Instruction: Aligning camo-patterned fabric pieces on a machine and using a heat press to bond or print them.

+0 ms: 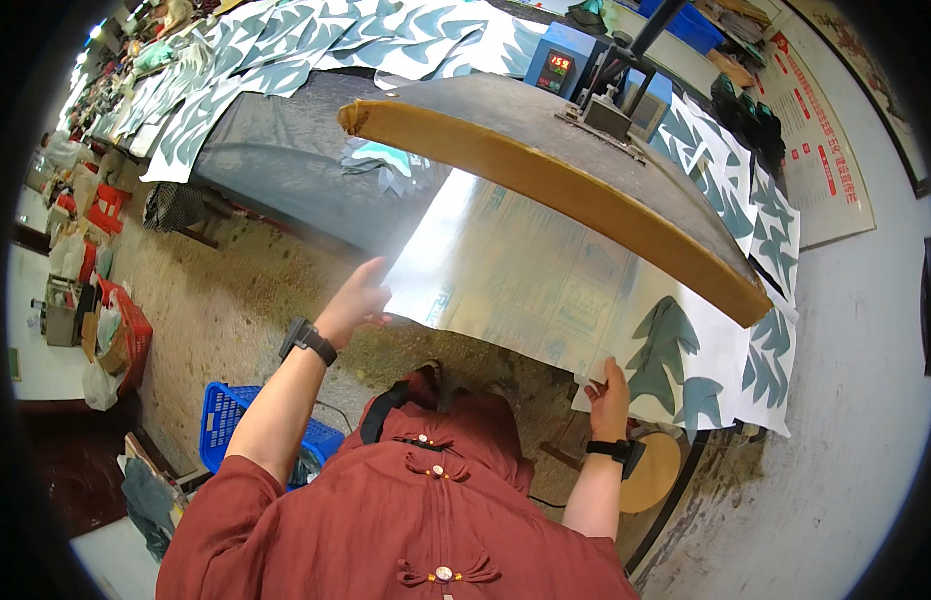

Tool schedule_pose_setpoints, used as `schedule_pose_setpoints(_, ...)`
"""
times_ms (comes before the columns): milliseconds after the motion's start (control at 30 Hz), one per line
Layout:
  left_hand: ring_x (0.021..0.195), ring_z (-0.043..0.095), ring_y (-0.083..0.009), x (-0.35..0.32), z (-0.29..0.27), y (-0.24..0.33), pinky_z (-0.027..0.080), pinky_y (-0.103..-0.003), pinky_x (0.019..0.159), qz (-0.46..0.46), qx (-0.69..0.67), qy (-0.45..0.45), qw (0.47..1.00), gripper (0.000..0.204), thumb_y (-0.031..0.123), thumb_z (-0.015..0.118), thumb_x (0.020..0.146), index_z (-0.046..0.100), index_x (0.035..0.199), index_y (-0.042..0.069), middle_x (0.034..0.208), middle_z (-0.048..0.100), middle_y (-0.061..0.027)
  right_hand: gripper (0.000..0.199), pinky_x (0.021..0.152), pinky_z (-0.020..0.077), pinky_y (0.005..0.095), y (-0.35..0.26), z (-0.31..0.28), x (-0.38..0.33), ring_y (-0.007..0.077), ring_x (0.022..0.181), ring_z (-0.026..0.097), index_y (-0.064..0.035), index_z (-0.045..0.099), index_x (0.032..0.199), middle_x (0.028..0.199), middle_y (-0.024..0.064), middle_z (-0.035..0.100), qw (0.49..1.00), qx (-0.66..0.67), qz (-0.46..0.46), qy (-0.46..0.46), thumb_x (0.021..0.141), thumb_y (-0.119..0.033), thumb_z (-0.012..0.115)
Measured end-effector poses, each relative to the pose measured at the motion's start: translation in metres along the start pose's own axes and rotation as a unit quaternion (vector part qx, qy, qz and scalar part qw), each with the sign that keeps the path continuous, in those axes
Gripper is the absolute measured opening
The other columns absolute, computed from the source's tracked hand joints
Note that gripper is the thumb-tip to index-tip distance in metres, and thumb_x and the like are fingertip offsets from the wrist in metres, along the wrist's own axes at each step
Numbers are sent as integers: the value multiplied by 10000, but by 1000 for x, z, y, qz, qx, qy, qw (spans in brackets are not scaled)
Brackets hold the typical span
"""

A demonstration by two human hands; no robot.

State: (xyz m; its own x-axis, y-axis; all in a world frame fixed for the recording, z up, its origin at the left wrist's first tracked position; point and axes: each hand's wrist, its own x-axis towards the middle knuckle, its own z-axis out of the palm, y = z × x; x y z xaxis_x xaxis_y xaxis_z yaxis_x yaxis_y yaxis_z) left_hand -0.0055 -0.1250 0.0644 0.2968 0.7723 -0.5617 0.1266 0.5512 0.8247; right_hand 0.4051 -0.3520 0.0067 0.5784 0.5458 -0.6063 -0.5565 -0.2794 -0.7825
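A translucent sheet (525,280) with faint printing lies under the raised plate of a heat press (545,185), its near edge toward me. At the sheet's left edge, my left hand (355,305) grips the near corner between thumb and fingers. Farther right, my right hand (610,400) pinches the near edge, thumb and index finger together. Beside that hand lie dark green leaf-shaped pieces (662,355) on white paper. The press plate hides the far part of the sheet.
A blue control box (565,65) with a lit display stands behind the press plate. White sheets with green shapes (385,40) cover the far table; more (770,370) hang at the right. A blue basket (225,420) and a round stool (653,472) are near me.
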Motion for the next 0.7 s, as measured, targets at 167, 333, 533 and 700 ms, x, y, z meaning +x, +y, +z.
schedule_pose_setpoints(167, 971, 629, -158, -8, 5, 1, 542, -294, 789, 92, 90, -134, 983, 648, 19, 632, 881, 412, 1486, 97, 1219, 611, -72, 226, 680, 488, 296, -30, 4, -2, 125, 809, 598, -133, 609, 1057, 960, -8, 616, 998, -13, -52, -14, 959, -325, 677)
schedule_pose_setpoints(333, 1078, 627, -171, -4, 3, -15, 531, -312, 864, 155, 157, -118, 968, 546, -32, 619, 841, 545, 1375, 51, 1302, 618, -83, 619, 692, 548, 270, -61, 10, -21, 152, 951, 659, -161, 378, 1507, 1146, 70, 667, 975, 70, -59, -201, 929, -100, 590)
schedule_pose_setpoints(533, 818, 649, -77, 8, 7, -16, 524, -246, 704, 141, 135, -3, 981, 220, 108, 648, 941, 684, 1152, 57, 984, 719, -26, 952, 814, 548, 296, -56, 17, -45, 209, 1079, 612, -183, 138, 1614, 1399, 133, 525, 948, -174, -155, -217, 819, 21, 621)
schedule_pose_setpoints(700, 764, 629, -64, 9, 17, 4, 513, -240, 655, 132, 113, 15, 985, 156, 137, 629, 974, 677, 1102, 61, 897, 684, 7, 810, 1035, 440, 373, -29, 31, -35, 323, 1276, 505, -109, 300, 1551, 1515, 166, 404, 793, -424, -436, -35, 857, -114, 716)
